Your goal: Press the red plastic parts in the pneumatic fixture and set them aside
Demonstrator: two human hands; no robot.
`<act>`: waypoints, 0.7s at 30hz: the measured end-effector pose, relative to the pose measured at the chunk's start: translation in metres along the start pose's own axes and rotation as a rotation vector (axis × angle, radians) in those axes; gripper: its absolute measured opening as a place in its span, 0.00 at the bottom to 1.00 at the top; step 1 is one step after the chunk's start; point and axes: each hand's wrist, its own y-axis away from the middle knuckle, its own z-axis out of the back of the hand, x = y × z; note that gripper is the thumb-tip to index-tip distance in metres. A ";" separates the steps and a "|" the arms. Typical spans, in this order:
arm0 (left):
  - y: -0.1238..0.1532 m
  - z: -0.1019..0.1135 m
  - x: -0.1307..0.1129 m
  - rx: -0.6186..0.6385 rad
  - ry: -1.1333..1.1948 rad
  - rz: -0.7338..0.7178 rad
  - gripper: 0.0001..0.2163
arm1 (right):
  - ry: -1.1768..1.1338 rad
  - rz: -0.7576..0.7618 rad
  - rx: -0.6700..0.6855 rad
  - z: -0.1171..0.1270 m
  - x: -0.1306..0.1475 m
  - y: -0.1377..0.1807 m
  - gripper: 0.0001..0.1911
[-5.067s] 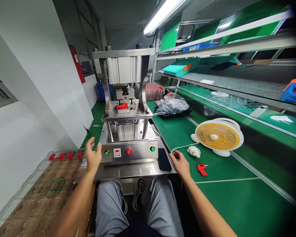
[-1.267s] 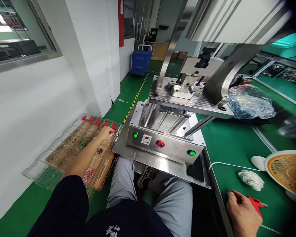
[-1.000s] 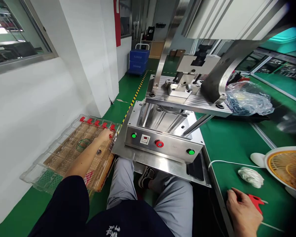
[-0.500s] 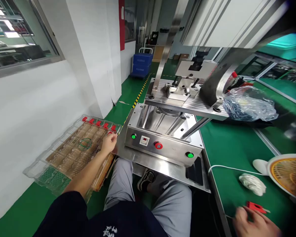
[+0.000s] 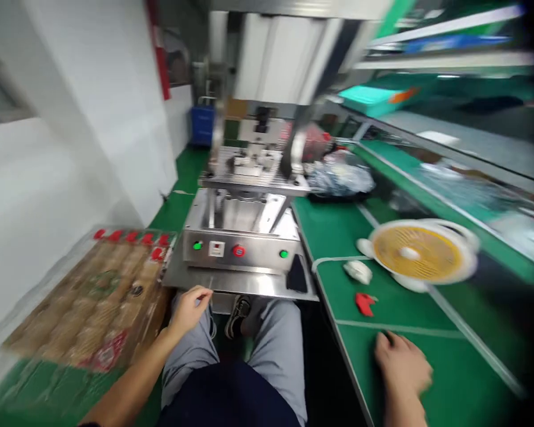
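Note:
The picture is smeared by motion. My left hand (image 5: 190,306) hovers over my left knee, just below the front ledge of the steel press machine (image 5: 240,252). Its fingers are curled in and nothing shows in them. My right hand (image 5: 400,365) lies palm down on the green bench mat (image 5: 427,379), fingers flat, holding nothing. A small red plastic part (image 5: 364,303) lies on the mat, a hand's length beyond my right hand. At my left, a clear tray (image 5: 89,296) holds a row of red parts (image 5: 131,236) along its far edge, with one more red part (image 5: 157,254) just below the row.
A white and yellow desk fan (image 5: 420,252) lies on the mat with a white wad (image 5: 358,271) beside it. A black phone (image 5: 296,276) rests on the machine's ledge. A plastic bag of parts (image 5: 338,178) sits behind the machine. Shelves run along the right; a white wall stands at the left.
My left hand has left the tray and drawn back to my knee, leaving a red part there. My right hand has moved back from the red part. My view has swung right.

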 end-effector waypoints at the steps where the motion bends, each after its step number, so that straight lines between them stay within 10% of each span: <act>1: 0.000 -0.003 0.001 0.013 0.002 0.002 0.09 | 0.000 -0.096 0.005 0.003 0.001 0.004 0.23; 14: -0.009 -0.034 -0.006 0.236 -0.032 -0.041 0.14 | -0.244 -0.027 -0.002 -0.029 0.010 -0.019 0.28; 21: -0.004 -0.046 -0.030 0.306 0.033 -0.036 0.11 | -0.276 0.001 -0.036 -0.040 0.038 -0.043 0.14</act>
